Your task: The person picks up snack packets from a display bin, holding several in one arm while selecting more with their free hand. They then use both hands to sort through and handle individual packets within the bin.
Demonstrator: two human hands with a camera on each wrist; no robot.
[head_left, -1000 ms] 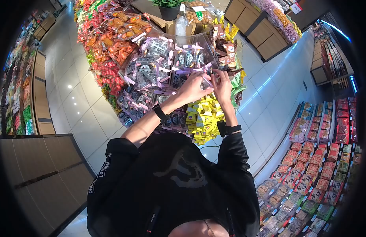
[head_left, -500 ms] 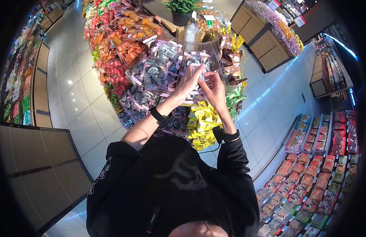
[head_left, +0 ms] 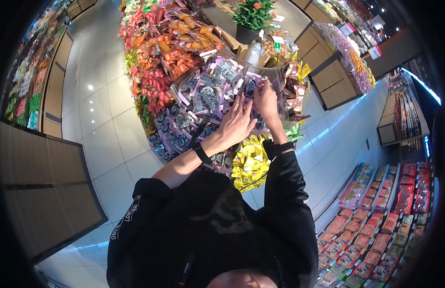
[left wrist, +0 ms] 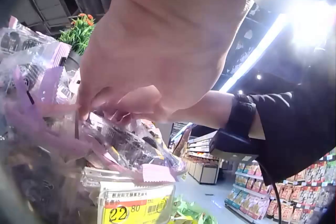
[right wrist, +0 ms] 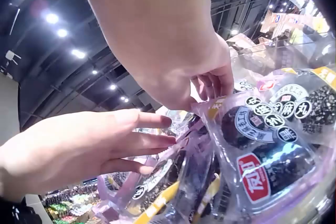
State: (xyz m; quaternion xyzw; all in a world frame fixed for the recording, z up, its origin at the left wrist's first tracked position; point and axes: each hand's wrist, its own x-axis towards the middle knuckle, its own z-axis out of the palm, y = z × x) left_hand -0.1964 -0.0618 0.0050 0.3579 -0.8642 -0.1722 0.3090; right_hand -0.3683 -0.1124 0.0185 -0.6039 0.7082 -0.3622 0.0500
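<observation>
Clear packets of dark round sweets with lilac edges (head_left: 208,93) lie heaped in a clear-walled display bin. My right hand (head_left: 267,101) reaches down into its right section. In the right wrist view, its thumb and bent fingers pinch the top edge of a sweet packet (right wrist: 262,129) with a red label. Left of it, my left hand (head_left: 236,126) lies over the packets with its fingers straight and spread. The right wrist view shows the left fingertips (right wrist: 167,141) right at neighbouring packets, beside the right thumb.
A yellow price tag (left wrist: 134,205) fronts the bin. Yellow packets (head_left: 251,163) lie on the near side, orange and red ones (head_left: 172,43) to the left. Behind stands a potted plant (head_left: 246,33). Tiled aisles (head_left: 107,125) run along both sides, with stocked shelves (head_left: 371,230) at right.
My hands were close together above the bin and have come apart. The left has drawn back with fingers spread; the right has gone down onto the packets. The head view has shifted.
</observation>
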